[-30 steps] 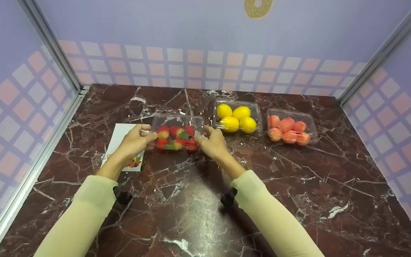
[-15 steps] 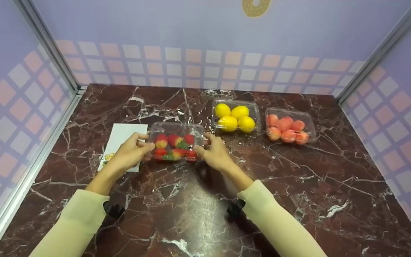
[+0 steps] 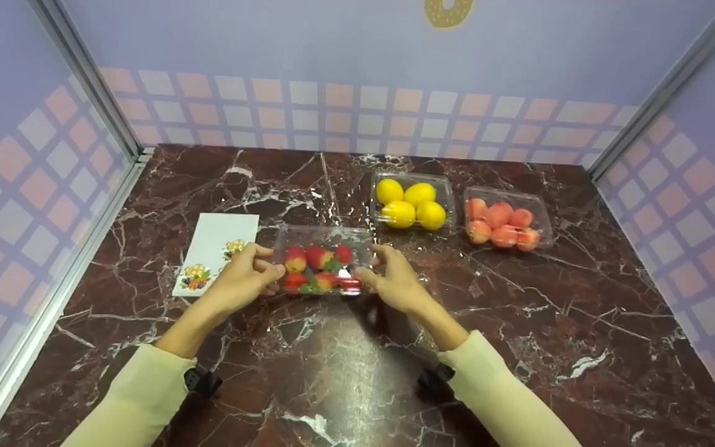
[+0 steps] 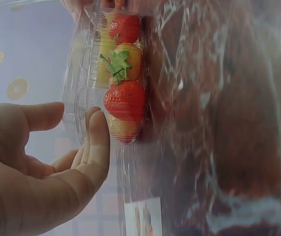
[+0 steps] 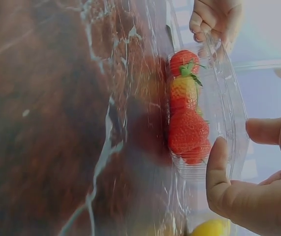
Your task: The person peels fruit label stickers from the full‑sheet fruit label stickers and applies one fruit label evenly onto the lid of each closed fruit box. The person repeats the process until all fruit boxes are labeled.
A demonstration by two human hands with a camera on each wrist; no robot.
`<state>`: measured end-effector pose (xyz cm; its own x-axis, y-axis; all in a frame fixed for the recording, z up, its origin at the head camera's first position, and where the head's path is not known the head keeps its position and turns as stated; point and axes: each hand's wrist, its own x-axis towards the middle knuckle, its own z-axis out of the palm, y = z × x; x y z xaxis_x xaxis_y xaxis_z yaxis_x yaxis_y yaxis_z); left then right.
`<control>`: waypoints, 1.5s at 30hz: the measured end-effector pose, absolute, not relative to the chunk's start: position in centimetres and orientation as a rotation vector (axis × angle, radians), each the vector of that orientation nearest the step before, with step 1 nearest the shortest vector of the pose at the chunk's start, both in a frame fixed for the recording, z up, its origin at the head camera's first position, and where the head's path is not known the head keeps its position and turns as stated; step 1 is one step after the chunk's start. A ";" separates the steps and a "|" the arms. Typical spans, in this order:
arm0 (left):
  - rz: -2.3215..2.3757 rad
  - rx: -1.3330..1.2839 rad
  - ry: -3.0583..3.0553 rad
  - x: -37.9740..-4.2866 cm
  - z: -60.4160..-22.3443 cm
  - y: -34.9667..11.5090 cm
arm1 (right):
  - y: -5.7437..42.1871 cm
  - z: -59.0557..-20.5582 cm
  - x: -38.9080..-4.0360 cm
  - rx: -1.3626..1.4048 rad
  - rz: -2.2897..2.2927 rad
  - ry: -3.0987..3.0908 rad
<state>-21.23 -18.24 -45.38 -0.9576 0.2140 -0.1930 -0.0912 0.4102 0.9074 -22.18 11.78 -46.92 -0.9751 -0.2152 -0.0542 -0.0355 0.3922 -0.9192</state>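
Between my two hands is a clear plastic clamshell box (image 3: 323,239) of strawberries (image 4: 124,101), its lid closed. My left hand (image 3: 249,279) pinches the box's left end, thumb at the lid's edge and fingers under the rim. At the other end, my right hand (image 3: 396,278) holds the rim the same way, as the right wrist view shows with its thumb (image 5: 263,130) above and fingers below. The box lies level, low over the marble-patterned table; whether its base touches the surface I cannot tell.
A white card (image 3: 218,242) with printed fruit pictures lies left of the box, partly behind my left hand. Behind and to the right sit a clear box of lemons (image 3: 400,214) and a clear box of peach-coloured fruit (image 3: 499,215). Tiled-pattern walls (image 3: 339,115) enclose the table.
Both hands have brought the strawberry box toward me, then slightly right. More of the white card shows. The lemon box and the peach-coloured fruit stay put.
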 end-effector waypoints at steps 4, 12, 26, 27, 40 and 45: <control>1.532 0.113 2.394 -20.9 -45.4 -17.4 | 12.8 -46.8 -21.6 -0.231 -1.630 2.485; 1.578 0.164 2.341 -20.6 -45.6 -15.4 | 15.2 -47.0 -20.8 -0.224 -1.645 2.487; 1.537 0.199 2.390 -20.8 -46.1 -11.5 | 19.2 -47.2 -20.2 -0.159 -1.675 2.453; 1.536 0.206 2.395 -20.9 -46.1 -11.2 | 19.4 -47.1 -20.2 -0.152 -1.668 2.459; 1.590 0.232 2.400 -21.0 -46.6 -8.6 | 21.6 -47.2 -20.0 -0.144 -1.677 2.457; 1.597 0.238 2.382 -20.9 -46.7 -8.1 | 22.3 -47.2 -19.9 -0.143 -1.660 2.471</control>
<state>-20.89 -8.06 -46.75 -0.9521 0.2789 -0.1255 -0.0102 0.3813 0.9244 -19.91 22.33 -47.16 -0.9825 -0.1681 -0.0799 0.0104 0.3789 -0.9254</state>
